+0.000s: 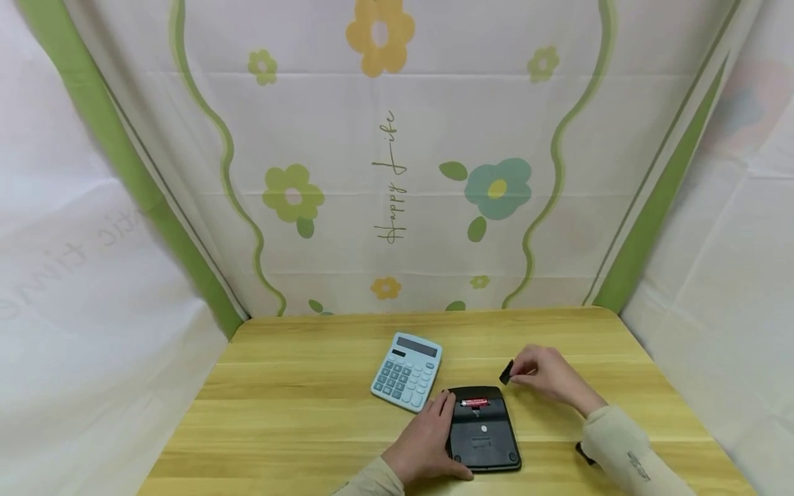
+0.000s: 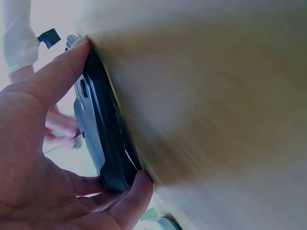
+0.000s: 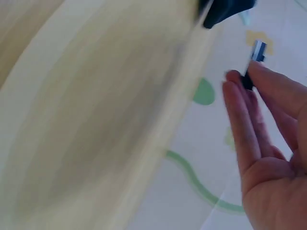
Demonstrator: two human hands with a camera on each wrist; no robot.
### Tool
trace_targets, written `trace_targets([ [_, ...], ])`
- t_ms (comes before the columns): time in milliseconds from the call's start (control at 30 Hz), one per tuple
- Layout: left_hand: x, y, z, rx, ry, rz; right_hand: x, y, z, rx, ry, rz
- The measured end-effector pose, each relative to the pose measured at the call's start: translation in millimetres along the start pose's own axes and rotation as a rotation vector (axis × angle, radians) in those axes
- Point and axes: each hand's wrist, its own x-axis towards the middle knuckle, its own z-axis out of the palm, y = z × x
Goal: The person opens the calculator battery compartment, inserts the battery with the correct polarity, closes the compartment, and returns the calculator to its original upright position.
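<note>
A black calculator (image 1: 486, 451) lies back side up on the table, its battery slot uncovered with a red battery (image 1: 475, 403) inside. My left hand (image 1: 428, 441) grips it along the left side; in the left wrist view, the thumb is at one end of the calculator (image 2: 96, 129) and fingers at the other. Beyond its upper right corner, my right hand (image 1: 548, 375) pinches a small black battery cover (image 1: 506, 373) between thumb and fingertips. The right wrist view shows that cover (image 3: 247, 81) edge-on, held clear of the calculator.
A light blue calculator (image 1: 407, 372) lies face up just beyond the left hand. Another small black object (image 1: 584, 453) is partly hidden beside the right sleeve. Patterned curtains (image 1: 397, 207) border the wooden table (image 1: 279, 406) at the back and sides.
</note>
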Motion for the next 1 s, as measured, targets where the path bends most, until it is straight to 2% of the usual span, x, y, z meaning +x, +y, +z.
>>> trace_targets([
  [200, 0.7, 0.1, 0.6, -0.007, 0.0, 0.003, 0.1, -20.5, -3.5, 0.073, 0.157, -0.1],
  [367, 1.0, -1.5, 0.9, -0.011, 0.005, 0.005, 1.3, -33.7, -5.9, 0.128, 0.193, -0.116],
  [633, 0.8, -2.2, 1.3, -0.002, 0.008, 0.017, -0.4, -41.1, -7.6, 0.035, 0.295, -0.186],
  [867, 0.0, -1.8, 0.5, 0.005, 0.005, 0.022, 0.8, -42.0, -7.3, 0.079, 0.306, -0.261],
  [1000, 0.4, -1.6, 0.4, 0.007, 0.004, 0.02, 1.1, -43.0, -6.7, 0.081, 0.304, -0.261],
])
